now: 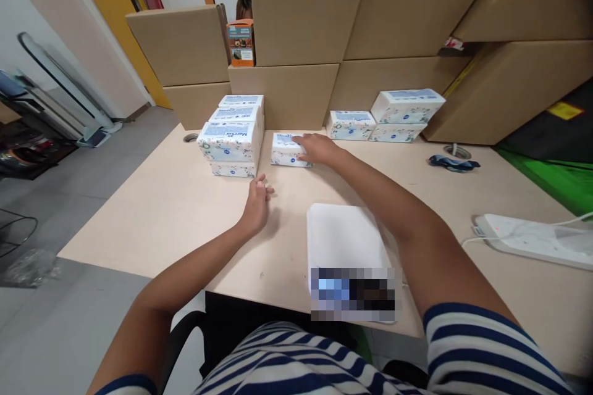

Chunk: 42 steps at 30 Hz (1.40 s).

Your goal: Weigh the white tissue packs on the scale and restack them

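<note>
My right hand grips the right end of a white tissue pack with blue print, which rests on the table. Fingers lie over its top and the thumb is at its near side. My left hand is open just in front of a stack of tissue packs, fingers loosely bent and holding nothing. That stack runs back in a row, two packs high at the front. Farther right, against the cardboard, stand a single tissue pack and two stacked packs.
Large cardboard boxes form a wall along the back, with a small orange box among them. White sheets lie near the front edge, partly under a blurred patch. A power strip and a dark blue cloth band lie at right.
</note>
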Each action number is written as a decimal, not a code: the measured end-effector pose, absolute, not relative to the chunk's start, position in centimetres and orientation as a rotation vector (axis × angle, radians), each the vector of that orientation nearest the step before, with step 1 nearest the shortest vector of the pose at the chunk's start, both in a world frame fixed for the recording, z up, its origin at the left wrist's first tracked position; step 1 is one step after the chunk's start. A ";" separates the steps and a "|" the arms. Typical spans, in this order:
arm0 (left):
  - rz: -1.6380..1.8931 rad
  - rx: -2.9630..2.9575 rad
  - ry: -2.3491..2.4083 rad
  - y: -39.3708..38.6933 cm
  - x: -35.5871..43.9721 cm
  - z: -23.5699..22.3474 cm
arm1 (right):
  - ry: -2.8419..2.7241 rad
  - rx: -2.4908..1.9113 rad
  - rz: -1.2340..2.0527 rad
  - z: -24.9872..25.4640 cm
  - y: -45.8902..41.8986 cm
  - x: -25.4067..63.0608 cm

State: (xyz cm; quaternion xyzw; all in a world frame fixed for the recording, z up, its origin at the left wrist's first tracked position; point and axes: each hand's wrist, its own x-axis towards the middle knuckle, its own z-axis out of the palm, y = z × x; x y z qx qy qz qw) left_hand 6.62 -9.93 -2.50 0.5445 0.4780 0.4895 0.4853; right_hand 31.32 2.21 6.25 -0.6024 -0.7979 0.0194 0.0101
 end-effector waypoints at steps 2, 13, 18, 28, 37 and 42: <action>1.170 1.331 1.171 -10.1 6.8 -2.5 | -2.477 -1.929 0.014 6.3 4.5 30.2; 1.123 1.330 1.172 -10.9 6.6 -2.6 | -2.414 -2.103 -0.199 5.6 11.6 27.0; 1.079 1.349 1.140 -11.3 6.4 -2.4 | -2.407 -2.123 -0.201 5.5 12.8 26.6; 1.131 1.383 1.136 -10.7 6.2 -2.9 | -2.325 -1.989 -0.117 5.6 11.3 28.0; 1.091 1.408 1.122 -10.4 5.9 -2.6 | -1.682 -2.318 -0.144 6.8 8.1 40.0; 1.085 1.396 1.157 -10.5 5.8 -2.6 | -1.679 -2.400 0.010 5.0 8.8 42.6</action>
